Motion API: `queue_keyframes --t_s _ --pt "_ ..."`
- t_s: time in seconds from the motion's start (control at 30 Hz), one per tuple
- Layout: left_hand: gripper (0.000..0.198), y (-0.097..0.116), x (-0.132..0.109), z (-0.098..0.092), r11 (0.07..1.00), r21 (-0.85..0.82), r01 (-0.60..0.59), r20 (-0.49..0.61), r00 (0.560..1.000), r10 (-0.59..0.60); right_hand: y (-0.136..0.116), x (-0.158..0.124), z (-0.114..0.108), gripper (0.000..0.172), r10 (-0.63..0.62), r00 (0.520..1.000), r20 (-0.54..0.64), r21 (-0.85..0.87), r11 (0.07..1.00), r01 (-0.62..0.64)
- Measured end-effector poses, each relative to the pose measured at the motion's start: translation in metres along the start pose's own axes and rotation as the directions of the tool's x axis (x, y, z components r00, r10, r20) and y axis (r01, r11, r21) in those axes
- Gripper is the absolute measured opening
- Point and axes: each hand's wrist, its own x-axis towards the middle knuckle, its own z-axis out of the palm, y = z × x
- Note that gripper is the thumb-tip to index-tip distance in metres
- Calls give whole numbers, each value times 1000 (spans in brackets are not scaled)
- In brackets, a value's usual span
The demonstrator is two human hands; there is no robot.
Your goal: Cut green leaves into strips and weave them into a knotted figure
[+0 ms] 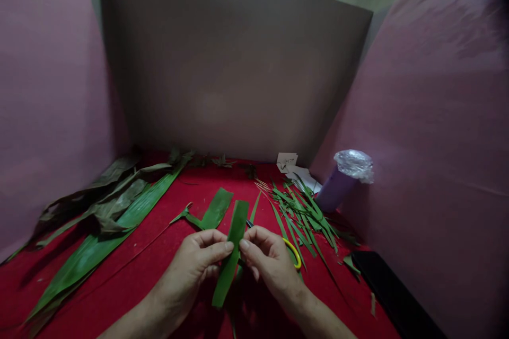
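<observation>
A flat strip of green leaf (pixel 237 222) stands tilted between my two hands, its upper end pointing away from me. My left hand (pixel 199 259) pinches its left edge between thumb and fingers. On the opposite edge, the thumb and fingers of my right hand (pixel 270 257) pinch it too. Scissors with a yellow handle (pixel 293 252) lie partly hidden behind my right hand, with a dark tip showing above the knuckles. Just beyond my left hand rests another broad piece of cut leaf (pixel 217 208). Beside it is a small folded leaf shape (pixel 182 215) on a thin stem.
Long green and dried leaves (pixel 131 212) spread along the left of the red cloth (pixel 131 286). Many narrow leaf strips (pixel 306 212) lie at right. Behind them are white papers (pixel 304 177) and a purple container (pixel 336 188) topped with clear plastic. A black flat object (pixel 393 291) lies at lower right.
</observation>
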Motion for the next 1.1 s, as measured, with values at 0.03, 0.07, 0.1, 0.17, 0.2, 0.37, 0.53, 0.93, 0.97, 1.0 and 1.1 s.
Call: queue_keyframes --t_s 0.03,0.07,0.1,0.17,0.2,0.37,0.53,0.93,0.97,1.0,1.1 --pt "12 0 0 0 1000 4 0 -2 1000 0 0 0 0 27 10 1000 -4 2 1000 -10" --pt "12 0 -1 -1 1000 6 -3 -4 1000 3 -1 0 -1 27 20 1000 -8 1 1000 -20" --pt "13 0 -1 -1 1000 8 -3 -3 1000 3 -1 0 -1 27 29 999 -13 -1 1000 -29" --pt "13 0 -1 -2 1000 10 -5 -3 1000 5 -1 0 0 28 43 999 -15 -3 999 -43" --pt "13 1 -1 -2 1000 13 -8 -5 1000 8 0 0 0 28 43 999 -12 -1 999 -43" --pt "14 2 0 0 999 35 -19 -10 1000 19 2 -1 1 25 4 1000 -16 -18 1000 -4" --pt "14 1 0 0 1000 27 -3 0 1000 3 -1 -2 1 23 24 1000 -19 -28 999 -24" --pt "13 -2 1 -2 998 58 40 30 999 -42 -2 2 -4 31 45 998 -52 63 997 -42" --pt "13 -3 1 -2 996 70 49 32 998 -51 -2 2 -5 30 46 997 -57 84 996 -41" --pt "13 -3 1 -2 995 81 58 35 998 -61 -2 2 -6 29 47 997 -56 103 994 -41" --pt "13 -4 0 -1 991 106 79 64 994 -86 -1 3 -8 26 44 998 -48 126 991 -37"
